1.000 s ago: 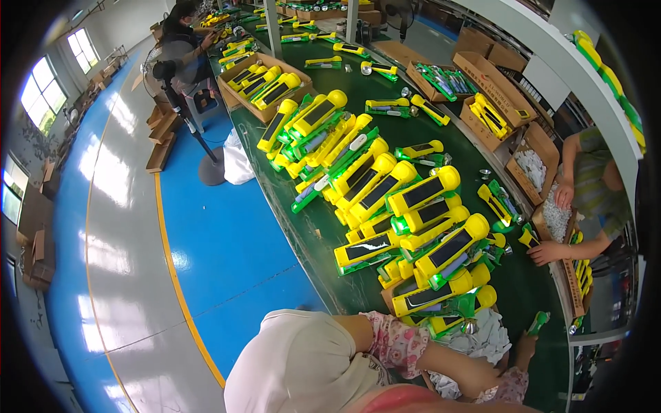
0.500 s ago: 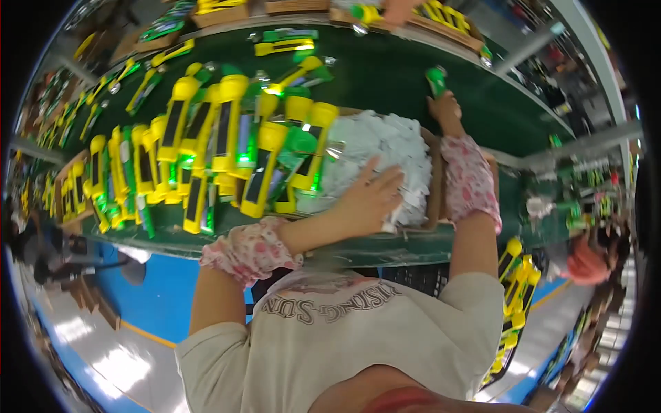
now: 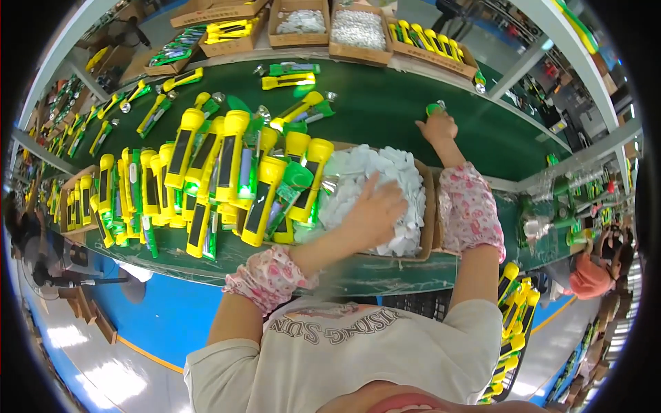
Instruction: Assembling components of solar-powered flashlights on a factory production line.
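My left hand (image 3: 375, 212) rests palm down with fingers spread on a heap of small white plastic pieces (image 3: 385, 165) in a cardboard box (image 3: 428, 206). Out over the green bench, my right hand (image 3: 439, 129) is closed around a green flashlight part (image 3: 433, 109) with a shiny reflector at its end. Most of that part is hidden under the hand. Beside the box, left of my left hand, yellow-and-green flashlight bodies (image 3: 231, 155) with dark panels are piled up, some with wires and green lights showing.
Across the far edge stand cardboard boxes of white pieces (image 3: 358, 31) and yellow flashlight parts (image 3: 434, 45). Loose flashlights (image 3: 155, 113) lie on the green bench (image 3: 372, 89). Metal posts (image 3: 520, 62) frame the bench. A crate of yellow flashlights (image 3: 516, 310) sits low at right. Another person (image 3: 592, 272) is at far right.
The view has tilted, so the bench appears lower and the far boxes show more. My right hand now covers more of the green flashlight part. My left hand stays on the white pieces.
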### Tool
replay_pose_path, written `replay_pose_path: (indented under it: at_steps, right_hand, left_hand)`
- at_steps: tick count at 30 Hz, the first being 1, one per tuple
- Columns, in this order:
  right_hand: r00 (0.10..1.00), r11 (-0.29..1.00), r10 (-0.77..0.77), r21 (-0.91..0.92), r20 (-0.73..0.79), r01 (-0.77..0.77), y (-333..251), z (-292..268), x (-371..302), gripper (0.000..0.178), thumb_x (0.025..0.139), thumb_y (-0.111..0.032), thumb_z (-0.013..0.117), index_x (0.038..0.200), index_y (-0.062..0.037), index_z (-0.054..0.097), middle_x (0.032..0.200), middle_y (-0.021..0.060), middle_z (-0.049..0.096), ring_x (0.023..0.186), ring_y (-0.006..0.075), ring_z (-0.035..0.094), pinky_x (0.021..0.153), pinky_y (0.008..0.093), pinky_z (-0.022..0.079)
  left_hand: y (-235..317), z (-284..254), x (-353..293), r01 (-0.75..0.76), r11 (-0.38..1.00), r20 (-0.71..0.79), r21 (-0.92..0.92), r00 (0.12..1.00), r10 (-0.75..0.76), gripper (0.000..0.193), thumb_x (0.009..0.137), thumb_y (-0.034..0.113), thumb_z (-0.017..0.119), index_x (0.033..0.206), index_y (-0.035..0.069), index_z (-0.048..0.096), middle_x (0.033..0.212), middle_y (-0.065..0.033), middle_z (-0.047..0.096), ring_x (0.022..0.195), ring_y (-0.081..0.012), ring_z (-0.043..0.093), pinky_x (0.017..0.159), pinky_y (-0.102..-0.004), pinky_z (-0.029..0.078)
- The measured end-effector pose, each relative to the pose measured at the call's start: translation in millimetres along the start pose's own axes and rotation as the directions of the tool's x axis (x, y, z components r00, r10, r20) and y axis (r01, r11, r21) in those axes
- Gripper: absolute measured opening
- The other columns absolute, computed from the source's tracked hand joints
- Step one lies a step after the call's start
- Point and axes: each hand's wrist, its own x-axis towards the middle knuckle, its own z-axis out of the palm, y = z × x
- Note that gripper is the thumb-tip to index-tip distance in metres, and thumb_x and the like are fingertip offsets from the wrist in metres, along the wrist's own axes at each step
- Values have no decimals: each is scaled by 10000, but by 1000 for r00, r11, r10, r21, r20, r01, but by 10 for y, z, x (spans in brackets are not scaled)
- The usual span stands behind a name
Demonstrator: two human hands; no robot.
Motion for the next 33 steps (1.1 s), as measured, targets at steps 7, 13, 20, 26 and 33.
replay_pose_path:
  at_steps: [7, 13, 20, 26, 33]
  right_hand:
    - [289, 294, -914, 25, -285, 955, -2214, -390, -203, 982, 684, -352, 822, 1493, -123, 315, 1487, 212, 363, 1399, 383, 320, 1103, 518, 322]
    - [158, 159, -984, -2, -87, 987, -2307, 2, 237, 654, 688, -358, 751, 1261, -102, 566, 1160, 135, 608, 1133, 334, 557, 1024, 512, 360]
    - [349, 314, -863, 153, -365, 937, -1687, -221, 31, 551, 635, -126, 704, 1168, -50, 584, 1063, 157, 604, 1024, 360, 576, 879, 449, 478]
    - [381, 281, -756, 262, -532, 923, -482, -1305, -941, 535, 619, -1, 671, 1142, -45, 566, 1041, 160, 595, 996, 396, 558, 919, 442, 449]
    - [375, 277, -893, 352, -248, 894, 185, -1549, -2372, 667, 467, -59, 793, 1083, -74, 537, 1127, 152, 568, 1116, 429, 513, 1055, 524, 369]
  left_hand:
    - [179, -10, 3, -136, 938, -158, -319, 983, 89, 289, 660, 176, 640, 912, 49, 700, 1007, -174, 652, 1090, -332, 578, 1059, -535, 351]
    - [200, 68, 41, -205, 913, -293, -353, 951, 100, 298, 651, 149, 627, 928, 63, 561, 926, -132, 533, 900, -344, 520, 768, -424, 436]
    - [279, -400, -26, 26, 451, -116, -892, 952, -285, 211, 822, 131, 575, 1008, 42, 533, 983, -136, 563, 878, -273, 584, 712, -388, 486]
    - [-62, -195, 53, 93, -795, 534, -600, 786, -311, 586, 1010, 501, 294, 1232, 3, 510, 1085, -218, 605, 883, -329, 639, 740, -412, 545]
    - [-32, -479, 83, 469, -755, 533, -457, 825, 190, 628, 944, 586, 478, 1275, 53, 495, 1023, -171, 665, 826, -287, 690, 681, -419, 584]
